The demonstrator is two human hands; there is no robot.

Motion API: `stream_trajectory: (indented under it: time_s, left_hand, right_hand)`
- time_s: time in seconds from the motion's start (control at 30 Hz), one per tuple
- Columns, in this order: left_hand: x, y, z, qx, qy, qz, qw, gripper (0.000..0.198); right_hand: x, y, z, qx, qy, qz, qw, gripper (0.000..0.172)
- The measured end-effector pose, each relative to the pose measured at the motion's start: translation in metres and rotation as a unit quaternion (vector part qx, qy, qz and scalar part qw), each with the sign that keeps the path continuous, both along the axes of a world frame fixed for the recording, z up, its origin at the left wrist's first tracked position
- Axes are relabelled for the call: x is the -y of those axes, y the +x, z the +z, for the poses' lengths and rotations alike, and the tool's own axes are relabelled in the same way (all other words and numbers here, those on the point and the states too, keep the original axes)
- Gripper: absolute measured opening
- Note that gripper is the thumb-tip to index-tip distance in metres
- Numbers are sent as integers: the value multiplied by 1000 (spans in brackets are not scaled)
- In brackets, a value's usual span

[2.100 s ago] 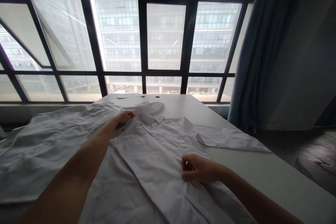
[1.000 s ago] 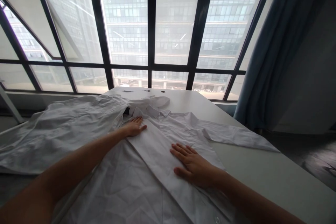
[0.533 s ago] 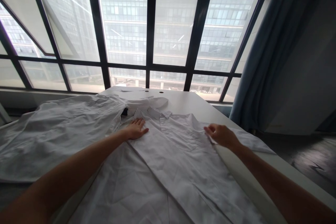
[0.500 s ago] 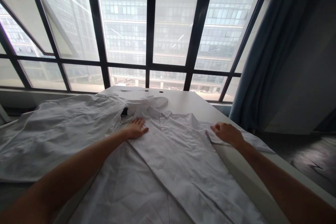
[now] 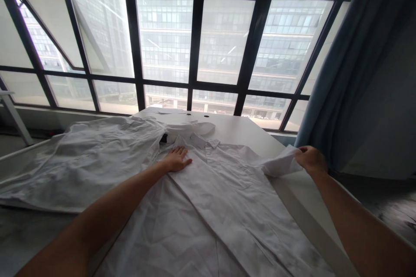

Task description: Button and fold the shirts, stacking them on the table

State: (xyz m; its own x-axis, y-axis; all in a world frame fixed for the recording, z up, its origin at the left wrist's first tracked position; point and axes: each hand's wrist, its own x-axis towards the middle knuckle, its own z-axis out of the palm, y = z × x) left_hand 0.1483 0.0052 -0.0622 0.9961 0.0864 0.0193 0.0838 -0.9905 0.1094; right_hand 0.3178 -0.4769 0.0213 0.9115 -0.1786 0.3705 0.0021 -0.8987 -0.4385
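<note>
- White shirt [image 5: 211,194] lay front-up on the tabletop [image 5: 234,132], seemingly with no fold made yet.
- Left hand [image 5: 177,161] pressed flat, fingers spread, near the collar [image 5: 208,142].
- Right hand [image 5: 312,160] pinched the raised sleeve [image 5: 279,164].

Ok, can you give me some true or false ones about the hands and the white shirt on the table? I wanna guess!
1. The left hand lies flat on the white button-up cloth shirt, near its collar. True.
2. The right hand presses flat on the shirt's middle. False: it pinches the end of the shirt's long sleeve, out by the right edge of the white table.
3. A second crumpled white garment lies left of the shirt. True.
4. The long fabric curtain by the window is bright red. False: it is blue-grey.
</note>
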Motion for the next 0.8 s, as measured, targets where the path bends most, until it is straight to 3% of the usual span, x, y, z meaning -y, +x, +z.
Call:
stream_trajectory:
  time_s: [0.07, 0.13, 0.2, 0.27, 0.3, 0.33, 0.43, 0.57, 0.67, 0.8]
  left_hand:
    - [0, 1, -1, 4, 4, 2, 1000, 80]
    - [-1, 0, 0, 10, -3, -1, 1000, 79]
    - [-2, -3, 3, 29, -39, -15, 999, 74]
    - [-2, -9, 10, 66, -121, -22, 990, 70]
    - [-1, -14, 14, 83, -177, -19, 980, 70]
    - [1, -19, 18, 94, -231, -13, 968, 72]
    - [13, -39, 28, 90, -307, -47, 946, 79]
    - [48, -60, 29, 70, -231, -153, 958, 69]
    - [76, -62, 26, 69, -207, -142, 965, 65]
    - [98, -45, 29, 66, -187, -107, 974, 65]
  right_hand:
    - [-40, -43, 24, 89, 37, 51, 994, 18]
    - [-79, -98, 38, 84, 35, 256, 962, 21]
    - [-109, -149, 41, -35, 11, 502, 864, 32]
    - [-123, -181, 39, -117, -29, 612, 782, 39]
    - [-125, -187, 37, -130, -45, 623, 770, 38]
    - [-124, -187, 35, -132, -61, 612, 777, 35]
    - [-113, -158, 18, -109, -101, 513, 845, 24]
    - [-102, -114, -24, -100, -122, 455, 877, 26]
    - [-101, -101, -53, -84, -127, 461, 874, 39]
    - [-103, -102, -69, -40, -132, 430, 893, 26]
